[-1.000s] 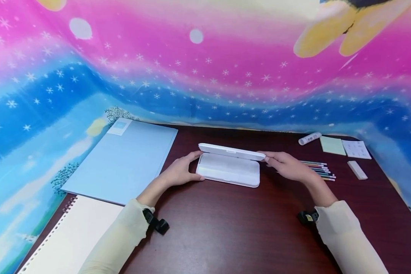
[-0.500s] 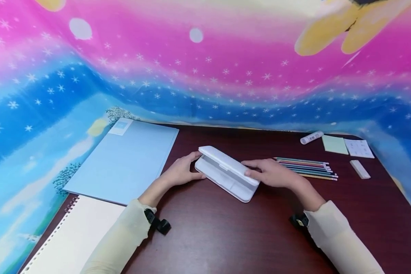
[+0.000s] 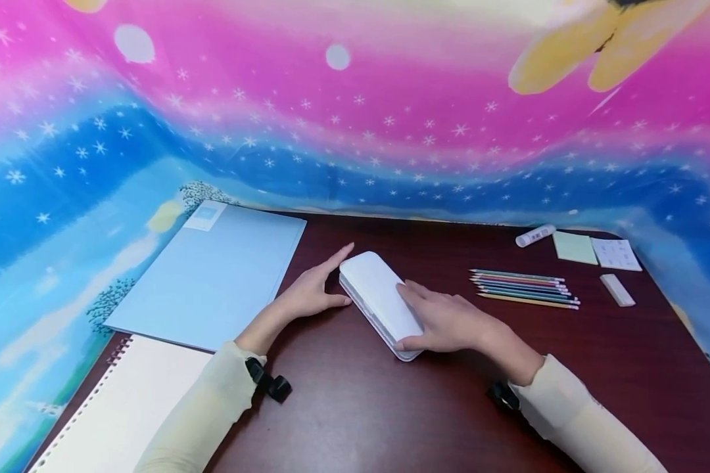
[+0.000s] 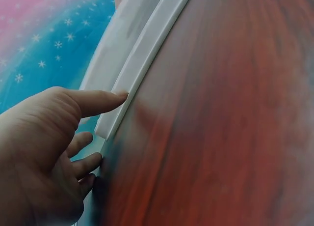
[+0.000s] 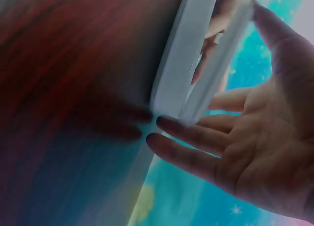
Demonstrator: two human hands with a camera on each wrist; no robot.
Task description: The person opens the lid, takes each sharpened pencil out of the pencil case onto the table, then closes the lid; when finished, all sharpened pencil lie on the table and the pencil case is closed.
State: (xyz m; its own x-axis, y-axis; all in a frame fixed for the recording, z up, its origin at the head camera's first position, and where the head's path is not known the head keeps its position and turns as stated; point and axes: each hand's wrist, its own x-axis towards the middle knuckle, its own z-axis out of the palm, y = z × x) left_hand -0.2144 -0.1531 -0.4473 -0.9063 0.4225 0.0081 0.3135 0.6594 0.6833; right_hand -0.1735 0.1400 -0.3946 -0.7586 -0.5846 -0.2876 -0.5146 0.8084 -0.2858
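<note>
A white pencil case [image 3: 371, 289] lies slanted on the dark wood table, its lid lowered with a narrow gap along the front left edge. My right hand [image 3: 449, 320] spans the case's right end and presses on the lid, thumb at the near side and fingers at the far side. In the right wrist view, the extended fingers [image 5: 189, 155] reach past the end of the case. My left hand [image 3: 307, 292] is spread around the left end, thumb and forefinger apart. The left wrist view shows its thumb [image 4: 103, 102] straight against the case's edge.
Several pencils [image 3: 523, 288] lie right of the case. Beyond them are a white eraser [image 3: 618, 290], a glue stick [image 3: 535, 235], green sticky notes [image 3: 575, 247] and a white note pad [image 3: 617, 254]. A light blue folder [image 3: 213, 276] overlaps a spiral notebook [image 3: 118, 407] at left.
The pencil case has swung clockwise, its right end coming nearer, and its raised lid has come down. My right hand has moved left and nearer with it, uncovering the pencils.
</note>
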